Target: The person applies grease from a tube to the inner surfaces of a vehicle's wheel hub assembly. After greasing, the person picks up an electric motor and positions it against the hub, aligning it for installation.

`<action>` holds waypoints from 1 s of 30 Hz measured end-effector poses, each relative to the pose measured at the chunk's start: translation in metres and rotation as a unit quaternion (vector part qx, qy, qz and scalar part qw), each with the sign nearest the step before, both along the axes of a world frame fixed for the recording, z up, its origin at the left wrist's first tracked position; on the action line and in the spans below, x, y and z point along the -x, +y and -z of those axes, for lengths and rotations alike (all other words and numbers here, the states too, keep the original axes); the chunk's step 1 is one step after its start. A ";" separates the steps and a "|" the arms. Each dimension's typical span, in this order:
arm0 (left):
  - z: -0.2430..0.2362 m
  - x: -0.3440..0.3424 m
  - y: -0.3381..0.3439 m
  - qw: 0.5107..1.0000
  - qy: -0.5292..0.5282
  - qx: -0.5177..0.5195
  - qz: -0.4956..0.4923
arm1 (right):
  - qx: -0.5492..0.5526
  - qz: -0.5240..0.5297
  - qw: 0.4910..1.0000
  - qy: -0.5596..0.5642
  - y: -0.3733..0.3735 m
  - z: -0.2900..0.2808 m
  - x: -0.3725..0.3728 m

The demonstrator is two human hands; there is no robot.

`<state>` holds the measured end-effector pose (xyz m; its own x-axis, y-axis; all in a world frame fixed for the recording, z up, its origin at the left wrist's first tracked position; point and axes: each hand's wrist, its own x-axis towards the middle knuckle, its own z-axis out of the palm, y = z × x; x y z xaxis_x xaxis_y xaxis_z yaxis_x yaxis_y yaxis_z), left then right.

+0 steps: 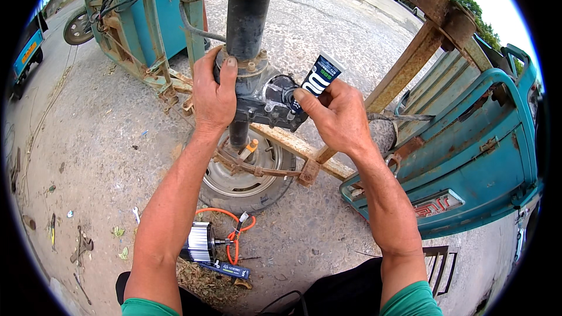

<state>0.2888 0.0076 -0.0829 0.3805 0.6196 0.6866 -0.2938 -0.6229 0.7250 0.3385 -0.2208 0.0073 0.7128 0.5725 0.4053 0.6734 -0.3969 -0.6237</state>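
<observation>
At the far left a blue vehicle [26,55] is seen in part, and to its right a teal frame [161,20] is set on the far side of the ground. Nearer, a wrench [137,215] is left beside the left forearm, and a silver motor [202,241] is laid on the ground with an orange cable [236,246] looped at its right. The left hand [215,98] is placed on the left side of the dark gear housing [256,111], just below the black axle pipe [248,20]; its thumb is rested near the bolted collar, and its fingers are bent round the far side, where how tightly they are closed cannot be told. Below the housing a wheel [254,200] is seen. The housing is judged heavy, hard and perhaps greasy, best steadied by its collar or solid edge. At its right a dark squeeze tube [319,81] is held tilted, flat end up and to the right, its lower end brought close to the housing; whether the two are touching cannot be told. The tube is pinched between the thumb and bent fingers of the right hand [342,120]. It is judged light, soft and easily dented, best gripped around the middle and pressed gently. Farther right, a rusty beam [404,69] and a ribbed teal panel [462,169] are seen
</observation>
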 end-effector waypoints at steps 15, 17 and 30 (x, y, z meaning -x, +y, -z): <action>0.002 0.000 0.001 1.000 0.005 0.002 0.000 | 0.013 0.000 1.000 -0.004 0.003 -0.004 0.002; 0.002 0.000 0.002 1.000 0.004 0.001 -0.001 | 0.013 -0.002 1.000 -0.005 0.002 -0.004 0.001; 0.001 0.000 0.002 1.000 0.003 0.001 0.001 | 0.028 -0.009 1.000 -0.010 -0.002 -0.011 0.006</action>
<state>0.2890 0.0094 -0.0839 0.3861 0.6198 0.6832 -0.2904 -0.6213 0.7278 0.3320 -0.2228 0.0180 0.6945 0.6068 0.3867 0.6929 -0.4193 -0.5865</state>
